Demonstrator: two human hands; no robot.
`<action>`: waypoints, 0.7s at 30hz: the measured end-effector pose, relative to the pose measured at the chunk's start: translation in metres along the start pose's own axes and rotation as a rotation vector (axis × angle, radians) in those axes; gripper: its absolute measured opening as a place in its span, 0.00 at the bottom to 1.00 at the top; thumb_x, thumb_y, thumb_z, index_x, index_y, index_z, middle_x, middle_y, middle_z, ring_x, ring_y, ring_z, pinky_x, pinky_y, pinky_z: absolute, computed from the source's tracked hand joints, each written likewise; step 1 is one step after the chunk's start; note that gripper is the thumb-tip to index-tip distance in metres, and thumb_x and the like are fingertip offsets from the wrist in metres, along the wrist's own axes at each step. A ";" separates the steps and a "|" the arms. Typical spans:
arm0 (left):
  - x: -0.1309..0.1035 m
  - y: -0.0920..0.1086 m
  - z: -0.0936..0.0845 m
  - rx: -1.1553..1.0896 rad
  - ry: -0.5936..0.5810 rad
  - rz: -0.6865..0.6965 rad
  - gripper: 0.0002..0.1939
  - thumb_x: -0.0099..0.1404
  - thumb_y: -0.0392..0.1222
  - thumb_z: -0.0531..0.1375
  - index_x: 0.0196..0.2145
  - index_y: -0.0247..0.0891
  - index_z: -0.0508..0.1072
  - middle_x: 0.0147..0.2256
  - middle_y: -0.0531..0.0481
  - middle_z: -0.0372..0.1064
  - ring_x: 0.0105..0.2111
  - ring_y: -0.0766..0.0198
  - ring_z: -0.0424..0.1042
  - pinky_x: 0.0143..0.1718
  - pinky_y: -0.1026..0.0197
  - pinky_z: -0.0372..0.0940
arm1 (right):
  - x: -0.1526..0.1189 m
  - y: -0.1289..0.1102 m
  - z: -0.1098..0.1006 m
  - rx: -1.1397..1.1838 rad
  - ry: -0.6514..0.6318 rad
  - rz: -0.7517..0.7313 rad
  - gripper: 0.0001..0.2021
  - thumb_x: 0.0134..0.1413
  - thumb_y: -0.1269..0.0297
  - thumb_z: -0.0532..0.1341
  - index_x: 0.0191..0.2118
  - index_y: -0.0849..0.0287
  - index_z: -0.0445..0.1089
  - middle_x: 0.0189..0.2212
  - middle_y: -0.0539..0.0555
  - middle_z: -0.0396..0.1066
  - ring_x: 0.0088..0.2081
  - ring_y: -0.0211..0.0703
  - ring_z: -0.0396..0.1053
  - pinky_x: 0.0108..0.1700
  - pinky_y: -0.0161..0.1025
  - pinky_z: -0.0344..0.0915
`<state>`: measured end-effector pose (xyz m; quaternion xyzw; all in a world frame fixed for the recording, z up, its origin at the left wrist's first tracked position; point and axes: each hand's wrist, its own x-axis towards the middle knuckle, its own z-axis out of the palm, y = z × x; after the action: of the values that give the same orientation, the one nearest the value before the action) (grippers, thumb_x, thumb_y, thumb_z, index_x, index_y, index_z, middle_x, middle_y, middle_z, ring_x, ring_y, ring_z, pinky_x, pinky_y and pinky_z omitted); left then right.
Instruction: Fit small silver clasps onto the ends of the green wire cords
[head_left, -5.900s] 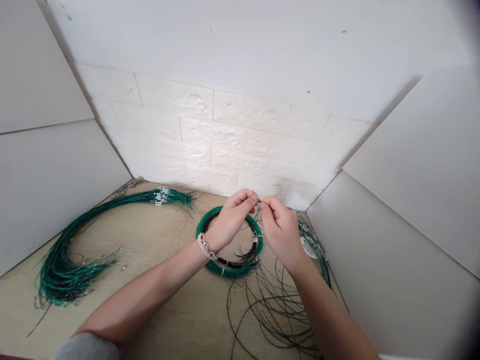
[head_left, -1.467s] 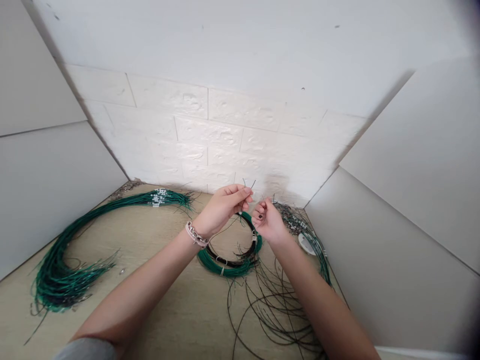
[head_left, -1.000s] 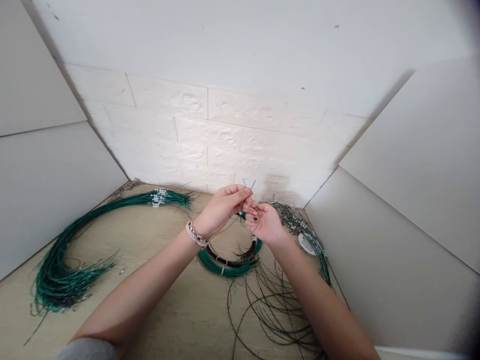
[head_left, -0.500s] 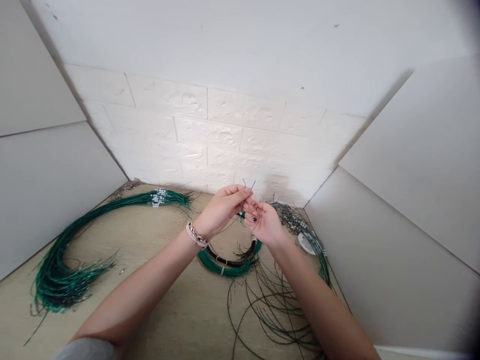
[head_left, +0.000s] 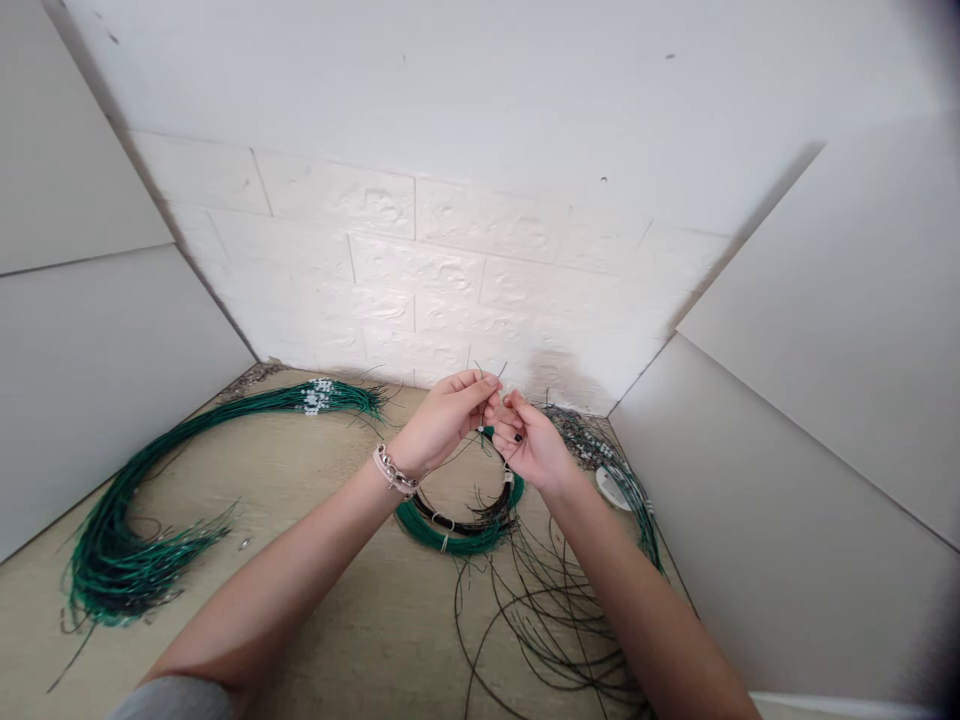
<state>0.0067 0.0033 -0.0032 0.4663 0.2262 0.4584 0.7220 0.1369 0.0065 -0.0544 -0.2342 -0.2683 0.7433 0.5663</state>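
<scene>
My right hand (head_left: 532, 445) edges back slightly, fingers curled, its grip unclear; my left hand (head_left: 459, 415) stays pinched on dark cord ends (head_left: 502, 370) above the green coil (head_left: 450, 540).

Over the green coil's (head_left: 421, 532) far edge, I am now turning my right hand (head_left: 531, 445) palm-up, no longer showing its back. My left hand (head_left: 446, 415) is now letting two thin strand ends (head_left: 503, 369) poke up. Right of the coil, a speckled heap (head_left: 579, 437) is now showing.

Bundle (head_left: 112, 560) left, coil (head_left: 450, 540) centre, strands (head_left: 570, 655) right, on tabletop (head_left: 337, 630)
</scene>
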 end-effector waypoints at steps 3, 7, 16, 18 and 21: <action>0.002 -0.003 -0.003 -0.071 0.059 -0.018 0.06 0.56 0.36 0.58 0.26 0.34 0.62 0.21 0.57 0.55 0.19 0.76 0.55 0.22 0.71 0.56 | -0.006 -0.006 0.007 -0.177 0.018 -0.148 0.15 0.45 0.61 0.63 0.22 0.59 0.54 0.13 0.40 0.46 0.14 0.26 0.44 0.15 0.27 0.44; 0.005 -0.007 -0.005 -0.080 0.069 -0.054 0.06 0.56 0.35 0.57 0.27 0.34 0.61 0.25 0.55 0.58 0.19 0.77 0.56 0.17 0.73 0.49 | -0.015 -0.017 0.013 -0.587 0.143 -0.415 0.10 0.43 0.59 0.63 0.24 0.58 0.63 0.12 0.41 0.52 0.14 0.28 0.49 0.16 0.29 0.47; 0.003 -0.011 -0.003 -0.118 0.008 -0.117 0.05 0.56 0.34 0.59 0.28 0.30 0.66 0.27 0.52 0.62 0.24 0.76 0.62 0.18 0.74 0.51 | -0.024 -0.019 0.009 -1.463 0.242 -0.884 0.10 0.51 0.61 0.57 0.37 0.53 0.74 0.34 0.54 0.73 0.37 0.45 0.68 0.43 0.42 0.61; 0.004 -0.012 -0.003 -0.117 0.015 -0.101 0.05 0.56 0.35 0.59 0.28 0.30 0.67 0.26 0.52 0.62 0.24 0.76 0.62 0.19 0.74 0.51 | -0.024 -0.019 0.006 -1.532 0.225 -0.867 0.12 0.52 0.62 0.55 0.40 0.52 0.73 0.35 0.55 0.73 0.37 0.45 0.67 0.44 0.42 0.60; 0.006 -0.014 -0.005 -0.117 0.018 -0.101 0.06 0.56 0.36 0.60 0.29 0.30 0.67 0.26 0.53 0.62 0.25 0.76 0.62 0.19 0.74 0.51 | -0.023 -0.019 0.006 -1.579 0.214 -0.853 0.13 0.52 0.62 0.55 0.42 0.52 0.72 0.36 0.55 0.73 0.38 0.46 0.67 0.43 0.42 0.60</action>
<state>0.0122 0.0086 -0.0175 0.4072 0.2290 0.4378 0.7682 0.1521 -0.0126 -0.0366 -0.5033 -0.7103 0.0441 0.4902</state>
